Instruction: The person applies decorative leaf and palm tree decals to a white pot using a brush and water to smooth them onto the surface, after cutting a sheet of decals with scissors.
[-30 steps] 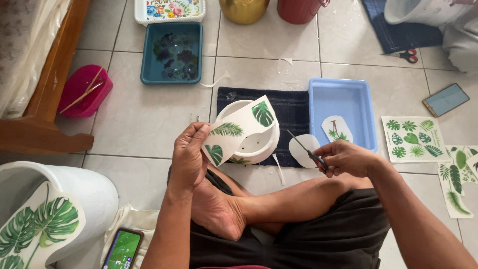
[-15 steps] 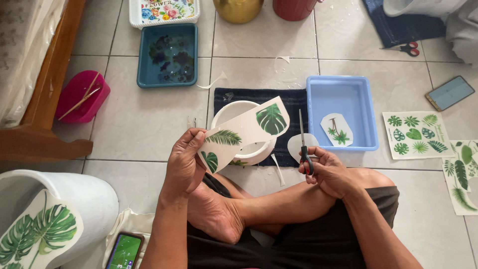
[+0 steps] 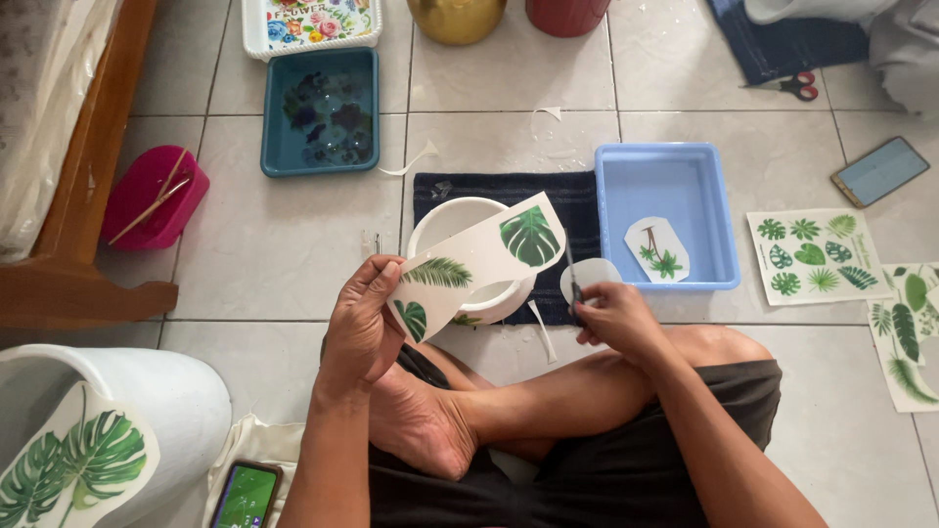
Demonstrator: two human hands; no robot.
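Note:
I sit cross-legged on a tiled floor. My left hand point(image 3: 364, 318) pinches a white decal sheet point(image 3: 479, 260) printed with green leaves and holds it over a white bowl point(image 3: 452, 221). My right hand point(image 3: 616, 318) grips small scissors point(image 3: 571, 269), blades pointing up at the sheet's right edge. A cut-out oval piece point(image 3: 593, 274) lies just behind that hand. The bowl stands on a dark blue cloth point(image 3: 577, 200).
A light blue tray point(image 3: 668, 166) holds a palm decal point(image 3: 656, 249). Leaf sheets point(image 3: 812, 254) lie at right, with a phone point(image 3: 879, 170) and red scissors point(image 3: 794, 86). A teal tray point(image 3: 320, 112), a pink container point(image 3: 153, 196) and a white pot with a leaf decal point(image 3: 88, 440) are at left.
My right hand has swung the scissors from pointing sideways to upright and brought them against the sheet's right edge. My left hand holds the sheet almost where it was.

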